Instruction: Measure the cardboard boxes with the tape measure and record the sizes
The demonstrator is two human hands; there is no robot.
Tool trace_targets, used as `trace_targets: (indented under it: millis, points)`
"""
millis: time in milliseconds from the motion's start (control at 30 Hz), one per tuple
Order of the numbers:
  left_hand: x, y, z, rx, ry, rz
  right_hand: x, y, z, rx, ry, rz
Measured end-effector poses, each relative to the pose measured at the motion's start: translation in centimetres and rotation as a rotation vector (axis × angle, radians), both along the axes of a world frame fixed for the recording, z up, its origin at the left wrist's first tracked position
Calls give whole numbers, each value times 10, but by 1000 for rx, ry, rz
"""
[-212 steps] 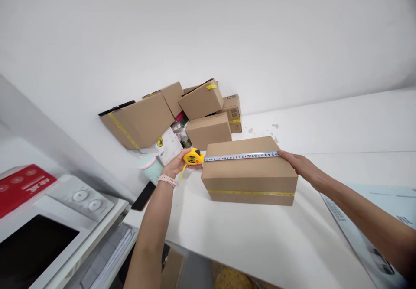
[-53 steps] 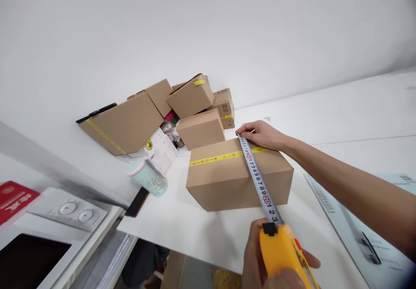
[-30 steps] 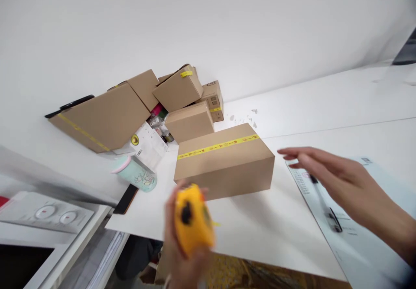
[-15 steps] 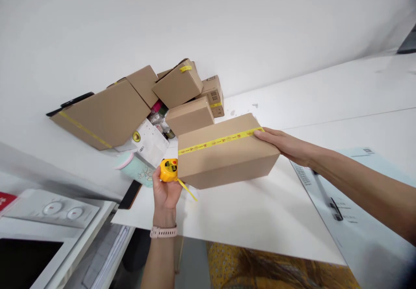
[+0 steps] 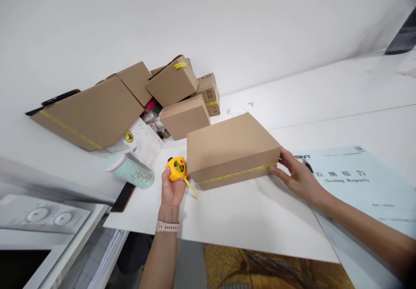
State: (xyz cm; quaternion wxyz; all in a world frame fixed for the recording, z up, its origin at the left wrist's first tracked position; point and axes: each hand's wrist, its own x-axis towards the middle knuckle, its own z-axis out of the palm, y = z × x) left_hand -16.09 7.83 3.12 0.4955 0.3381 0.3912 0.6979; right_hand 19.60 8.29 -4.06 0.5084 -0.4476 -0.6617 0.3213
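A closed cardboard box (image 5: 232,144) lies over the white table in front of me, a strip of yellow printed tape running along its near side. My right hand (image 5: 294,174) grips its right end, thumb low on the near side and fingers at the end face. In my left hand (image 5: 173,190) is a yellow tape measure (image 5: 177,168), held against the box's left end. A short length of yellow blade sticks out of it, pointing down and right. The fingers of my left hand are partly hidden behind the tape measure.
Several cardboard boxes (image 5: 173,81) are piled by the wall at the back left. A mint tumbler (image 5: 131,170) with a pink lid stands before a white carton (image 5: 144,144). Right of the box lie pale-blue report sheets (image 5: 357,185). A white appliance (image 5: 48,215) is at lower left.
The box has been turned over, so its taped face moved from the top to the near side. My right hand shifted from the top edge down to the right end.
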Motion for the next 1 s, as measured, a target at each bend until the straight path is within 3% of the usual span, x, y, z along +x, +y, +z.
trace_targets:
  millis: [67, 167, 267, 367, 467, 567, 633, 700, 767, 800, 833, 900, 1000]
  points:
    - [0, 1, 16, 53, 92, 47, 12, -7, 4, -30, -58, -127]
    - [7, 4, 48, 133, 239, 103, 44, -16, 9, -193, -184, -464]
    - [28, 9, 72, 178, 633, 148, 83, -22, 8, -396, -366, -657]
    - [57, 19, 81, 165, 1253, 239, 104, -30, 7, -559, -579, -604]
    - [78, 32, 78, 77, 1653, 227, 99, -38, 11, -603, -716, -520]
    - [85, 43, 74, 25, 1776, 157, 83, -38, 16, -565, -785, -477]
    - [88, 41, 74, 63, 1796, 183, 75, -34, 16, -514, -822, -415]
    - [98, 27, 70, 240, 1770, 309, 73, -29, 15, -450, -839, -331]
    - [117, 3, 59, 538, 1654, 402, 78, -25, 15, -417, -766, -239]
    - [131, -11, 50, 700, 1572, 330, 82, -24, 16, -421, -669, -203]
    - [145, -25, 37, 825, 1497, 176, 88, -24, 18, -433, -526, -171]
    - [175, -48, 7, 1020, 1382, -216, 100, -26, 25, -453, -137, -126]
    - [211, -63, -35, 978, 1520, -608, 115, -34, 40, -374, 341, -112]
